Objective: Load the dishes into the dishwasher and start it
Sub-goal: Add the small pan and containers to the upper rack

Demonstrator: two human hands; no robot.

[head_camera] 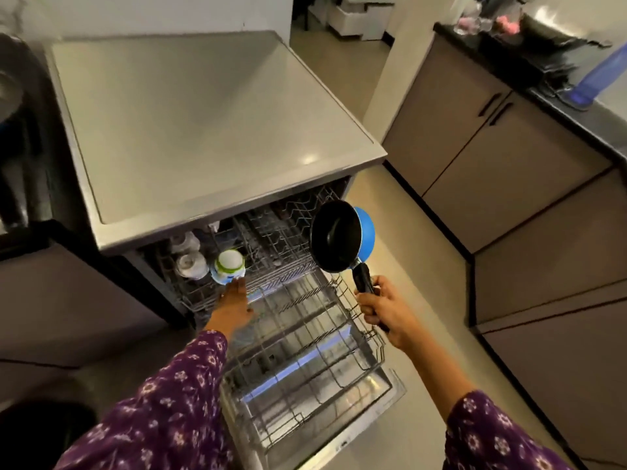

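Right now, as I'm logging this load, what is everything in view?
dishwasher: one, grey, centre, door open
lower rack: one, grey wire, pulled out over door
upper rack: one, grey wire, partly out
cup: one, white with green band, upside down, upper rack left
glasses: two, clear, left of cup
pan: one, blue outside, black inside, held at racks' right
counter: one, black, right
bottle: one, blue, on counter
cabinets: several, beige, under counter
left hand: fingers straight, at cup
right hand: grips pan handle

A home kitchen — open dishwasher (217, 137), cabinets (502, 157), a dark countertop (576, 120).
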